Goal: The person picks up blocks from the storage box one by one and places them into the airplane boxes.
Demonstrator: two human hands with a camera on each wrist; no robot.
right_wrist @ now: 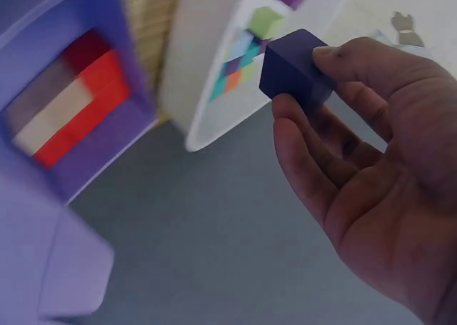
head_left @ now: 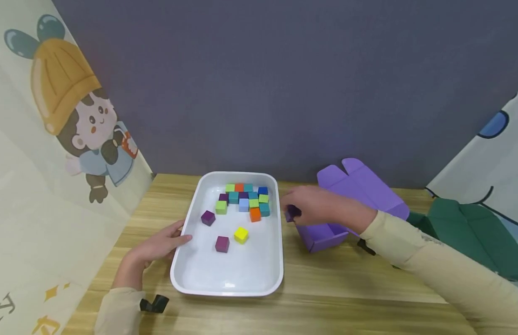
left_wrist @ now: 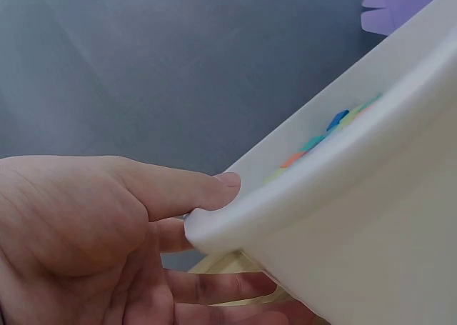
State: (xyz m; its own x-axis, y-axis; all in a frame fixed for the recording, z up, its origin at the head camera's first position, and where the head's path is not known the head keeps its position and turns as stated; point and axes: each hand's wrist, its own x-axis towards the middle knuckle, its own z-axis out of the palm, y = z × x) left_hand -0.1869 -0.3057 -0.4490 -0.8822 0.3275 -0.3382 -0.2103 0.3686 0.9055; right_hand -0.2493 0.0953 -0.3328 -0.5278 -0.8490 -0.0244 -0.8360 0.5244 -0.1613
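Note:
Between thumb and fingertips, my right hand point(head_left: 309, 204) pinches a dark purple cube point(right_wrist: 296, 68), held in the air between the tray and the purple box. My left hand point(head_left: 160, 243) grips the left rim of the white tray point(head_left: 227, 284), thumb over the edge and fingers beneath it, as the left wrist view shows. Inside the tray, coloured cubes cluster toward the far right. Nearer the front lie a yellow cube point(head_left: 241, 235), a plum cube point(head_left: 222, 244) and a dark purple cube point(head_left: 208, 218). The purple box point(head_left: 326, 242) stands with its lid up, partly hidden by my right forearm.
Red, white and greyish blocks point(right_wrist: 71, 103) sit packed inside the purple box. To its right, a dark green box point(head_left: 472, 232) has its lid folded open. A dark grey panel point(head_left: 284, 93) rises behind the wooden table point(head_left: 326, 298). Printed sheets flank both sides.

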